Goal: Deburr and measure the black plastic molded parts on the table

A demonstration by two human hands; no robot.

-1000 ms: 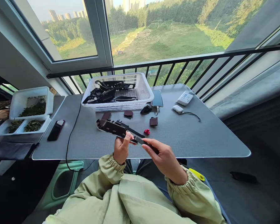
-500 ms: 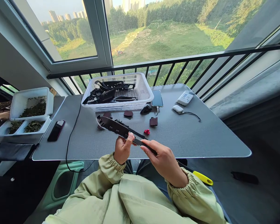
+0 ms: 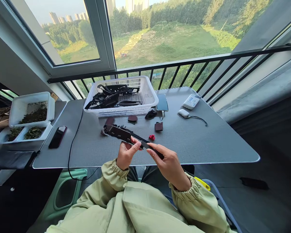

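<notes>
Black part (image 3: 118, 133), dark tool (image 3: 144, 144) at its 4 o'clock end
Left hand (image 3: 125, 155) grips the part, right hand (image 3: 170, 164) pinches the tool; white basket (image 3: 122, 112) at 11 o'clock.

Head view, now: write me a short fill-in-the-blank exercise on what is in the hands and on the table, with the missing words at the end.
1. The left hand holds a long part coloured ____.
2. The right hand is out beyond a pale green ____.
3. The small bright piece on the table is coloured ____.
4. As pictured, the reddish-edged phone lies to the ____ of the long cable.

Missing words: black; sleeve; red; left.
</notes>
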